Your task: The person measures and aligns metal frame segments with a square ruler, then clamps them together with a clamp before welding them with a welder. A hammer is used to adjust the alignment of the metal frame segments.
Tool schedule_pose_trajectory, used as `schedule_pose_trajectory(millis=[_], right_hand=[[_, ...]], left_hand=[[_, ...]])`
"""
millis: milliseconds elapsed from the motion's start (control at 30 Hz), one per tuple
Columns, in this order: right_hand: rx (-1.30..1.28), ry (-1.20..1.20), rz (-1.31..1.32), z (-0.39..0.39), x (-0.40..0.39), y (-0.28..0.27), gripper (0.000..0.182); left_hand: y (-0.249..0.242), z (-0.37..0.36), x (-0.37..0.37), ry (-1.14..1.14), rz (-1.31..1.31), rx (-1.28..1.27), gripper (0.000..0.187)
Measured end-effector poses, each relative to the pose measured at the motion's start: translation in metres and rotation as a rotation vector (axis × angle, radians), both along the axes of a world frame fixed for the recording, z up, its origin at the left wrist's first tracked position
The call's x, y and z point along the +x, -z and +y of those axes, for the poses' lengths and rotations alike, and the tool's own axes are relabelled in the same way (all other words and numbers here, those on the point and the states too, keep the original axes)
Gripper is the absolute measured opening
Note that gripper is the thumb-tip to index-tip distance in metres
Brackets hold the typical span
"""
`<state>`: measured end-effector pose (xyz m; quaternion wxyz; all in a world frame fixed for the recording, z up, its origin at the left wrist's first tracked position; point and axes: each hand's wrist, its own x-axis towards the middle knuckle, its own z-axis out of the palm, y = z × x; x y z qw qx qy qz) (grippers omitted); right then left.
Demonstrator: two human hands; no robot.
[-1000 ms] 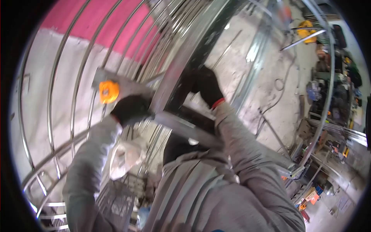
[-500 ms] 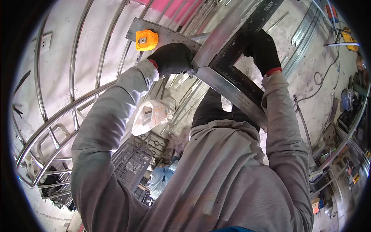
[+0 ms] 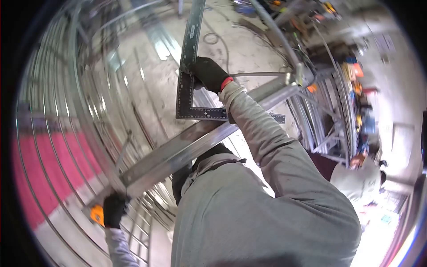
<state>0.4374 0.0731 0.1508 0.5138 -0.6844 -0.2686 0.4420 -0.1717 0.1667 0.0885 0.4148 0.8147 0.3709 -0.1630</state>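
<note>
My right hand, in a black glove with a red cuff, is closed around the long arm of a black framing square. The square's short arm passes over a square metal tube and behind my sleeve. At lower left, my left hand, also gloved, is closed at the corner where the tube meets another metal bar; its fingertips are blurred. An orange tape measure sits on that bar, right beside my left hand.
Curved metal bars stand at left before a pink panel. Metal lengths lie on the floor. A metal support stands under the tube's far end. Another person is at right, near shelves with tools.
My view has swung right, so the frame and tape measure appear lower left. The square has shifted along with my right hand and sits turned across the tube, away from the corner.
</note>
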Motion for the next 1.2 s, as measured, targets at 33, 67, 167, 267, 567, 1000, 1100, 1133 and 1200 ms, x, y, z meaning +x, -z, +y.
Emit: schedule_pose_trajectory(millis=[33, 67, 167, 267, 567, 1000, 1100, 1133, 1200], right_hand=[[-0.019, 0.012, -0.101, -0.019, 0.020, 0.002, 0.031], [0.003, 0.052, -0.114, -0.034, 0.037, 0.011, 0.031], [-0.014, -0.043, -0.505, -0.075, 0.110, 0.037, 0.028], [-0.062, 0.044, -0.443, -0.111, 0.163, 0.028, 0.036], [-0.082, -0.100, -0.769, -0.142, 0.227, 0.059, 0.023], [-0.128, 0.090, -0.097, -0.138, 0.224, 0.040, 0.028], [-0.042, 0.133, 0.159, -0.145, 0.236, 0.066, 0.026], [-0.016, 0.155, 0.190, -0.148, 0.236, 0.069, 0.026], [-0.026, 0.152, 0.218, -0.153, 0.234, 0.063, 0.025]], left_hand=[[-0.016, -0.004, 0.022, 0.023, 0.052, -0.018, 0.030], [-0.029, -0.012, 0.037, -0.490, 0.098, -0.322, 0.030], [-0.024, -0.007, 0.035, -0.603, 0.082, -0.367, 0.010], [-0.063, -0.025, 0.066, -0.647, 0.113, -0.305, 0.012], [-0.066, -0.020, 0.061, -0.639, 0.232, -0.276, 0.011], [-0.044, -0.008, 0.033, -0.737, 0.245, -0.318, 0.008], [-0.047, -0.008, 0.027, -0.649, 0.217, -0.346, 0.013], [-0.053, -0.012, 0.038, -0.612, 0.234, -0.295, 0.014], [-0.059, -0.010, 0.036, -0.648, 0.234, -0.350, 0.014]])
